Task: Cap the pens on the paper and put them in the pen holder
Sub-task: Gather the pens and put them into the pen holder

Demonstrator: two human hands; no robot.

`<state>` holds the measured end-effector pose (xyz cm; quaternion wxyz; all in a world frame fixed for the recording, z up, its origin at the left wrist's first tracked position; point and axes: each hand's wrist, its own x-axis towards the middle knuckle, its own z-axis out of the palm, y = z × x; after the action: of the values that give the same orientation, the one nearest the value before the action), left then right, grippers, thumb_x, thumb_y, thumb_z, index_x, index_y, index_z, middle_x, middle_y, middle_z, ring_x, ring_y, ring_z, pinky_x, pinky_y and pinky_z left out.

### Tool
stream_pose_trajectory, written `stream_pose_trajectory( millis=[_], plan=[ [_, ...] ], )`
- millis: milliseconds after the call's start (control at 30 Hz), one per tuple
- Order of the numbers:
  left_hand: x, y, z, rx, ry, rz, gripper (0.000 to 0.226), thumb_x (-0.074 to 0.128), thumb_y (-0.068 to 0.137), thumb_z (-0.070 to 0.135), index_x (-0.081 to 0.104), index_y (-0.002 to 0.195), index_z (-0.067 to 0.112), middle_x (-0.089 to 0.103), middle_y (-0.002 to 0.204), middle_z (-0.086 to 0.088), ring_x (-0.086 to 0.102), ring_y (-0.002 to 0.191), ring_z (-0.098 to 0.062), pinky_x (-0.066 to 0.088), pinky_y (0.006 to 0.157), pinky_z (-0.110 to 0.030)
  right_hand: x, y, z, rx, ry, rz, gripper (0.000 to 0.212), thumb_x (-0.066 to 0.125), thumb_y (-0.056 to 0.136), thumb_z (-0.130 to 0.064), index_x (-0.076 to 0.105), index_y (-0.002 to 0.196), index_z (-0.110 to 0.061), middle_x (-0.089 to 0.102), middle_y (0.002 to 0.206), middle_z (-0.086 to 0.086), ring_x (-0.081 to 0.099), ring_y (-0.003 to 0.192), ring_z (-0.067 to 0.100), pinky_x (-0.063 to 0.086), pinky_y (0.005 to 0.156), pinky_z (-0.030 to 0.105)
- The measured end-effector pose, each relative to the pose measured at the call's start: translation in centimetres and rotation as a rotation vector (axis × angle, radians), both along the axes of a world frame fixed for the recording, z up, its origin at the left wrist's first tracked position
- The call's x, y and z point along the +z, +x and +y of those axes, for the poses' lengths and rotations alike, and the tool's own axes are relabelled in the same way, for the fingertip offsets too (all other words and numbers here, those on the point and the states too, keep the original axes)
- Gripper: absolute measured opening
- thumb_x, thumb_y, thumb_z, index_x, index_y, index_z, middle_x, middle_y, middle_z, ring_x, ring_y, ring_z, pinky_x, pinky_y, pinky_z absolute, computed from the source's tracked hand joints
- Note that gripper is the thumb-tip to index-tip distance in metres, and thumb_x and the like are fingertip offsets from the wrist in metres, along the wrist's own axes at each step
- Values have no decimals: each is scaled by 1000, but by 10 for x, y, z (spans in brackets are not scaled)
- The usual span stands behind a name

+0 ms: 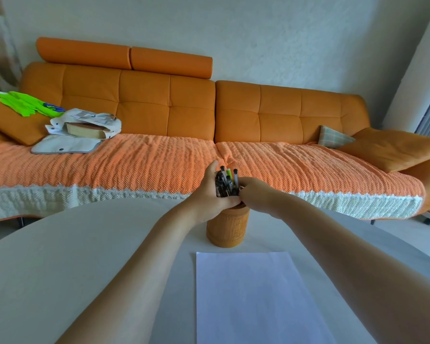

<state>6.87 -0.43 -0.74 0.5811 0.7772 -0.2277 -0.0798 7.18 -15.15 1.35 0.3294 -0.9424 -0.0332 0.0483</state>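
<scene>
Your left hand (210, 194) cups the bunch of pens (226, 182) standing in the orange pen holder (227, 228); your right hand (252, 192) closes on them from the other side. Squeeze unevenly and the holder could tip backward off the table (60, 256). The paper (256, 294) lies bare, nothing obstructing.

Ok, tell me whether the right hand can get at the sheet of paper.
Probably yes: the right hand is up at the pens above the pen holder, and the paper lies bare below its forearm.
</scene>
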Motion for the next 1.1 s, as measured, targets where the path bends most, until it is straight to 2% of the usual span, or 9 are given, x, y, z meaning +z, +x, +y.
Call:
stream_pose_trajectory(
  millis=[133,367,533,633,700,800,867,967,1100],
  plan=[
    [-1,0,-5,85,0,-83,78,53,97,12,1,152,31,23,158,-1,29,142,-22,29,107,-34,1,-8,-5,-27,261,-204,78,38,89,5,18,152,-36,48,128,-3,65,99,31,48,61,34],
    [3,-3,-19,82,-94,-89,84,48,96,-1,-4,152,32,8,161,3,17,146,-21,24,115,-35,-5,-7,2,22,370,-99,55,36,86,-7,43,138,-23,60,99,4,54,82,18,42,72,34],
    [5,-3,-13,49,-100,-43,93,45,88,-13,-5,152,32,0,161,1,11,146,-23,25,101,-28,2,-11,9,3,269,-79,91,46,88,-6,-10,153,-37,29,155,8,58,110,28,50,89,45],
    [1,1,-2,52,-96,-10,99,47,84,-14,-4,149,41,11,159,-3,27,139,-27,36,96,-33,1,-15,5,127,244,-313,102,48,82,0,-7,146,-57,13,163,-2,44,131,28,53,92,49],
    [-2,2,4,36,-68,8,101,48,83,-10,-5,147,47,19,157,-3,34,132,-24,37,91,-33,-1,-15,1,178,56,-354,88,47,85,-10,6,148,-56,16,162,-9,33,141,23,48,91,35],
    [-5,-1,7,65,-105,-29,94,47,85,-5,0,149,45,10,160,4,19,143,-20,30,107,-38,-3,-16,-2,167,-155,-305,70,42,90,-26,13,152,-44,14,162,-9,45,130,22,40,81,29],
    [-6,-2,7,79,-96,-123,81,46,92,4,7,149,45,4,161,14,7,146,-7,18,116,-36,-2,-20,-2,176,-102,-302,80,45,90,-24,-2,151,-46,11,163,-5,58,110,17,44,80,35],
    [-9,0,5,71,6,-204,61,44,100,24,16,150,43,10,158,21,11,143,0,17,116,-31,-3,-23,-1,146,57,-290,93,47,86,-14,-12,146,-54,24,159,-5,59,115,26,52,83,42],
    [-11,3,4,72,26,-173,67,42,99,28,2,150,46,6,160,19,11,145,-6,21,116,-36,-13,-20,5,68,15,-114,87,47,90,-15,-8,153,-38,57,116,2,58,66,18,44,51,27]
  ],
)
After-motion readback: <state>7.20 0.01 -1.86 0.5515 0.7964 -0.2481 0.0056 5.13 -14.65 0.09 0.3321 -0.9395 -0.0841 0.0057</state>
